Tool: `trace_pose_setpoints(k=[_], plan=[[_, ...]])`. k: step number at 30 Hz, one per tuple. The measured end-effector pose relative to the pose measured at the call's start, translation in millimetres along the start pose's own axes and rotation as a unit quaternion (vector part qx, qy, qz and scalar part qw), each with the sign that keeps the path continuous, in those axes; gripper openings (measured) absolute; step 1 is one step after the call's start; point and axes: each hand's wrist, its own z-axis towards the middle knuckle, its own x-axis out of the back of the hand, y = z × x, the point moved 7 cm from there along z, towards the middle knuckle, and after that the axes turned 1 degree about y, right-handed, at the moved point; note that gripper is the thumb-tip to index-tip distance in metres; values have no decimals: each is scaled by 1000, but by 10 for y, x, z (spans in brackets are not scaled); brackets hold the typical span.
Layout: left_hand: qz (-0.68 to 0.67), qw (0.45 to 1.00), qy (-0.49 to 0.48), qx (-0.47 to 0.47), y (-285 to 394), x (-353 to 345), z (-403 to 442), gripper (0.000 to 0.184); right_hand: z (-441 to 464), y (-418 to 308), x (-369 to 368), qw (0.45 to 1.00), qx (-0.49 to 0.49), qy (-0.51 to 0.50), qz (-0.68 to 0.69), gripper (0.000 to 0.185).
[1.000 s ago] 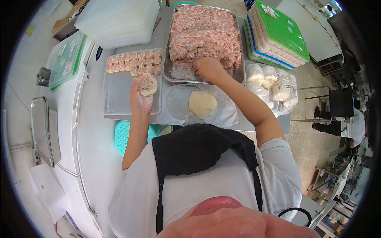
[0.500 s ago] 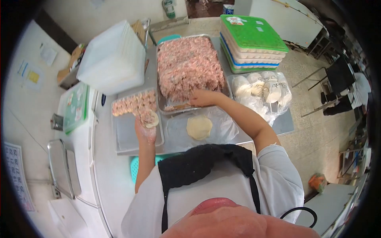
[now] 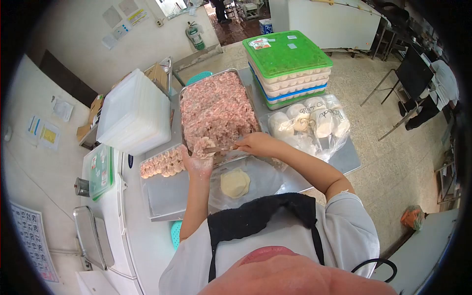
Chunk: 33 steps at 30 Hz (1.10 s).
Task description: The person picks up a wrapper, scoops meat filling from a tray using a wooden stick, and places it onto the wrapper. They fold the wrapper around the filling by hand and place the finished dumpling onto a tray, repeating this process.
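Cupped in my left hand (image 3: 198, 166) is a dumpling (image 3: 202, 144), a round dough wrapper with pink minced meat on it. My right hand (image 3: 259, 144) grips a flat wooden spatula (image 3: 220, 149), and its tip reaches the meat on the wrapper. Both hands are over the near edge of a deep metal pan heaped with minced meat (image 3: 216, 101). Left of my left hand, rows of filled dumplings (image 3: 164, 161) sit on a metal tray (image 3: 167, 195). A small stack of dough wrappers (image 3: 235, 183) lies on clear plastic in front of me.
Stacked white plastic trays (image 3: 135, 110) stand at the back left. At the back right are stacked containers with a green lid (image 3: 287, 53). A clear bag of pale dough rounds (image 3: 312, 120) lies nearer. Another person (image 3: 440, 86) is at the far right.
My left hand has moved right with the dumpling, toward the pan. My right hand has brought the spatula out of the meat to the wrapper. The view has shifted.
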Motion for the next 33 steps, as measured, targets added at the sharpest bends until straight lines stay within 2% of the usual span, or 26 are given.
trace_pose_setpoints(k=[2,3,5,9,11,12,14,18,20,21,23,24,25,26,27,29,30,32,33], plan=[[4,998,-51,-38,36,77,162,67,-103,-45,293,991,-24,-48,-119,30],[4,998,-54,-39,-13,-7,155,67,-111,-35,298,991,-23,-46,-120,30],[58,994,-67,-57,-109,-231,-10,68,-151,-105,354,994,12,67,-88,30],[112,989,-54,-83,-269,-552,-260,67,-127,149,340,994,49,37,-90,30],[81,991,-73,-81,-275,-518,-210,70,-138,55,612,981,-5,-13,-195,30],[83,991,-71,-83,-267,-485,-135,70,-128,52,572,981,-3,-13,-192,30],[94,990,-31,-102,-236,-353,-9,68,-147,-97,475,985,83,49,-144,31],[45,994,-41,-90,-339,-586,-164,63,-36,152,427,993,92,52,-58,24],[138,972,-159,-107,-246,-562,-80,61,10,305,569,988,94,99,74,27],[142,971,-158,-108,-206,-559,-136,61,21,332,629,987,94,100,77,27],[416,890,-151,-108,-242,-637,-305,60,19,355,663,983,70,22,166,30],[417,890,-148,-108,-257,-700,-322,60,15,365,696,983,70,21,168,30],[561,769,-166,-256,-184,-912,-398,60,14,351,696,982,82,-3,167,30],[674,603,-174,-389,-175,-1085,-511,60,8,319,692,981,94,-26,167,30],[675,602,-171,-390,-144,-1080,-487,60,-7,258,758,981,96,-27,169,30],[720,608,-207,-261,-185,-975,-328,53,-63,180,771,984,55,-98,135,36],[721,608,-206,-260,-148,-977,-317,53,-77,182,731,984,54,-99,136,36],[709,632,-260,-174,-204,-938,-290,49,-96,198,633,978,60,-89,177,36],[708,634,-259,-174,-164,-895,-244,49,-87,231,608,978,60,-91,177,36]])
